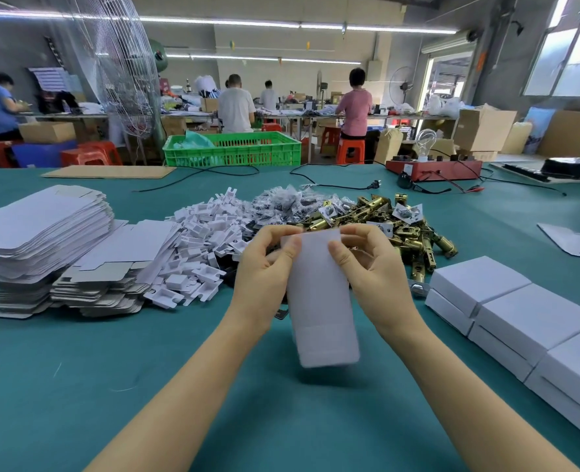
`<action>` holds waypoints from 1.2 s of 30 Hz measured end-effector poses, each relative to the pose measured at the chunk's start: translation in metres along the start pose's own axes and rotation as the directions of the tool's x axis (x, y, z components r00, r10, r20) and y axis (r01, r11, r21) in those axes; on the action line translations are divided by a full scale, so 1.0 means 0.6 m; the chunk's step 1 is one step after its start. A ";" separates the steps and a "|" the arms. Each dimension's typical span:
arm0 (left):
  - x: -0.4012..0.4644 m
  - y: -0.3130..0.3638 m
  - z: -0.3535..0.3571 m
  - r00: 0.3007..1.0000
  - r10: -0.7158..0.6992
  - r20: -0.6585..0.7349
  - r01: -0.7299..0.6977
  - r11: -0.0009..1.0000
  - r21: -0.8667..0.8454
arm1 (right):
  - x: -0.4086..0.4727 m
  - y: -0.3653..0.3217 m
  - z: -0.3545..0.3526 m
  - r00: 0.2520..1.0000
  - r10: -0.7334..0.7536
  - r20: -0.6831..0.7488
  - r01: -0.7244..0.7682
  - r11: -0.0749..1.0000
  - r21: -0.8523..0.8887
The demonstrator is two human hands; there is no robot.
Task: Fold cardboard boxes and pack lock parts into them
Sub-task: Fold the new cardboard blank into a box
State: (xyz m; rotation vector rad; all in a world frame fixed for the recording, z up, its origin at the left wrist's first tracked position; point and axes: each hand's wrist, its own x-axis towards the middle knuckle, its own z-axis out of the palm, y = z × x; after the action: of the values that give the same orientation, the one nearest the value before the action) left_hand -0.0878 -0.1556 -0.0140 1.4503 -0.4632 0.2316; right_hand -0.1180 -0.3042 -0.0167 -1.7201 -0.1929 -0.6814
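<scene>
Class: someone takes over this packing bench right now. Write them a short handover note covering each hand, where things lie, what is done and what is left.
Left hand and right hand both pinch the top of a white box blank, held above the table.
Flat blanks are stacked far left, white inserts beside them, brass lock parts behind the hands.
Done: closed boxes stacked at right.
Left: fold this blank, fill it, continue.

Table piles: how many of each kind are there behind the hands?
Flat cardboard stacks: 2
White plastic tray pile: 1
Bagged parts pile: 1
Brass lock parts pile: 1
Total: 5
</scene>
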 end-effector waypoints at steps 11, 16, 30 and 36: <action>-0.023 -0.040 0.021 0.643 0.725 0.245 -0.750 0.532 0.393 | 0.010 -0.006 -0.005 0.713 0.636 0.294 -0.700 0.631 0.333; -0.039 -0.061 0.028 0.577 0.675 0.459 -0.813 0.425 0.398 | 0.014 0.003 -0.035 0.674 0.604 0.426 -0.738 0.516 0.435; -0.016 -0.074 -0.002 0.976 0.182 -0.115 -0.135 0.933 0.335 | 0.006 0.042 -0.019 0.844 0.387 0.371 -0.531 0.703 0.473; -0.002 -0.106 -0.024 0.978 -0.176 0.110 0.162 0.979 0.122 | -0.002 0.064 -0.009 0.862 0.397 0.316 -0.459 0.875 0.152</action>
State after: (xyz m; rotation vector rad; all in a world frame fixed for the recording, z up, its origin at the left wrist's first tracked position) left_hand -0.0598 -0.1487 -0.0723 1.6108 -0.4265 0.0338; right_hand -0.1025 -0.3195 -0.0489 -1.5597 -0.0659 -0.0791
